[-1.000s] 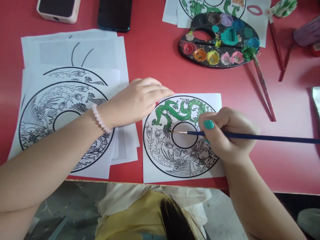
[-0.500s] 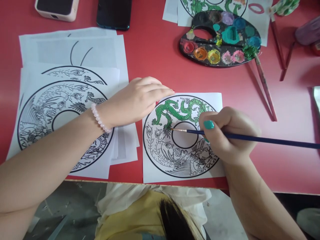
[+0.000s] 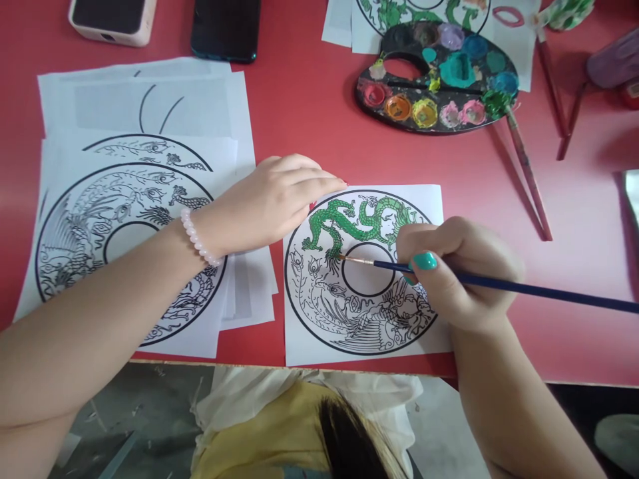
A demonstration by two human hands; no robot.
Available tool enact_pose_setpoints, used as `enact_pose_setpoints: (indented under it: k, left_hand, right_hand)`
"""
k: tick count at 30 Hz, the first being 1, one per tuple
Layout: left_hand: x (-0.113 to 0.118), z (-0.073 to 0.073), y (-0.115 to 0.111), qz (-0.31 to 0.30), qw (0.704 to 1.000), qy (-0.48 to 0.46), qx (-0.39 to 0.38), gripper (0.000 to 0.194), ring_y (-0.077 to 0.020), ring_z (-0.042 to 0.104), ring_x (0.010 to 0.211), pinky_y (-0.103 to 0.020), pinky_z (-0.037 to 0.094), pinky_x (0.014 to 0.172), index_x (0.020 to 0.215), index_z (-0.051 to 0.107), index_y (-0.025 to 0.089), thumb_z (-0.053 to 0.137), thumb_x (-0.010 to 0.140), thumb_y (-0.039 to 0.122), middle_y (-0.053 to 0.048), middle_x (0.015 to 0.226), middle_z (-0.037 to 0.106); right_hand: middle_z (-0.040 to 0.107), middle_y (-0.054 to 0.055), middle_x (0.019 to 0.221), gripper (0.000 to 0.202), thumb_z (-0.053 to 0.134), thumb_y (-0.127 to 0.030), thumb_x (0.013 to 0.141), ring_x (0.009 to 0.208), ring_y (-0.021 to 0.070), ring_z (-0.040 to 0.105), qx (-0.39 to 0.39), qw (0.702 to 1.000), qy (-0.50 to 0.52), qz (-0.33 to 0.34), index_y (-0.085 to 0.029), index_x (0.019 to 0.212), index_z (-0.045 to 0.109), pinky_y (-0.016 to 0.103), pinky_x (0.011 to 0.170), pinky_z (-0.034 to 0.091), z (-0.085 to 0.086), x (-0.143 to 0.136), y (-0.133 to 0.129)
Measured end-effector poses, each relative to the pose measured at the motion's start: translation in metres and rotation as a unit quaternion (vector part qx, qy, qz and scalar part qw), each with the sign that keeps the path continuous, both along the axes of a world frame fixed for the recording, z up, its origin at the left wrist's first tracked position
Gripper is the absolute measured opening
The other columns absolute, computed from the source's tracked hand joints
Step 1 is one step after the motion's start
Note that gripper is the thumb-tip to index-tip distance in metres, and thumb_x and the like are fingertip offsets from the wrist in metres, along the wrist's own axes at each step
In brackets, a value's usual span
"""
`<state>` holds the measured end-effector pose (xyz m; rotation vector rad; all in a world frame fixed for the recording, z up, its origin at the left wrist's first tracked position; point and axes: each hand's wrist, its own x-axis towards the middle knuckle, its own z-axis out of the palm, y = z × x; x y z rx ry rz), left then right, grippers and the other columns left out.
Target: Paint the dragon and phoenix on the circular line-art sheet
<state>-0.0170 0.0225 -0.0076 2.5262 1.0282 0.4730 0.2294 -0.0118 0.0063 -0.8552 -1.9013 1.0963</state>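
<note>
My right hand (image 3: 456,273) pinches a thin blue paintbrush (image 3: 529,289). Its bristle tip meets the claw of a dragon on a printed sheet (image 3: 304,339), just left of the inner ring. The dragon (image 3: 329,216) is painted green over much of its body, while the phoenix (image 3: 369,316) below it is bare black outline. My left hand (image 3: 284,196) lies flat with fingers stretched out, its fingertips at the sheet's upper left edge. A pale pink bead bracelet (image 3: 192,236) circles the left wrist. Part of the dragon's head end is hidden behind my right hand.
A stack of printed sheets (image 3: 227,150) lies under my left forearm. Beyond are a paint palette (image 3: 429,123), a second brush (image 3: 530,176) leaning on it, two phones (image 3: 225,26) (image 3: 112,16), another partly painted sheet (image 3: 339,26) and a purplish container (image 3: 614,61) at far right.
The brush tip has shifted slightly up and left at the dragon's claw, and more green shows there. My right hand has tilted a little; my left hand stays in place.
</note>
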Motion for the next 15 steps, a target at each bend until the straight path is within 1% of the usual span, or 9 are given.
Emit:
enact_pose_setpoints:
  k: [5, 9, 15]
  left_hand:
    - [0.0000, -0.0001, -0.0003, 0.001, 1.000, -0.003, -0.003, 0.041, -0.0242, 0.048, 0.118, -0.047, 0.038, 0.101, 0.130, 0.047, 0.025, 0.035, 0.093, 0.014, -0.004, 0.124, 0.058]
    - [0.0000, 0.0008, -0.0002, 0.001, 1.000, -0.003, -0.008, 0.041, -0.0244, 0.048, 0.118, -0.047, 0.037, 0.101, 0.130, 0.047, 0.023, 0.035, 0.092, 0.013, -0.005, 0.124, 0.058]
    - [0.0000, 0.0008, -0.0002, 0.002, 1.000, 0.002, -0.006, 0.041, -0.0247, 0.048, 0.119, -0.046, 0.038, 0.101, 0.129, 0.048, 0.022, 0.035, 0.092, 0.012, -0.005, 0.124, 0.058]
  right_hand:
    - [0.039, -0.002, 0.059, 0.020, 0.052, -0.025, 0.088, 0.050, 0.0110, 0.041, 0.014, 1.000, -0.003, 0.013, -0.023, 0.070, 0.043, 0.028, 0.044, 0.031, -0.0014, 0.0009, 0.0000]
    - [0.040, -0.002, 0.060, 0.020, 0.051, -0.024, 0.088, 0.051, 0.0113, 0.040, 0.013, 1.000, -0.011, 0.026, -0.023, 0.070, 0.043, 0.028, 0.045, 0.032, -0.0018, 0.0010, 0.0003]
    - [0.039, -0.002, 0.058, 0.020, 0.050, -0.021, 0.088, 0.050, 0.0111, 0.040, 0.029, 0.999, -0.002, 0.019, -0.022, 0.070, 0.043, 0.027, 0.044, 0.032, -0.0020, -0.0005, 0.0001]
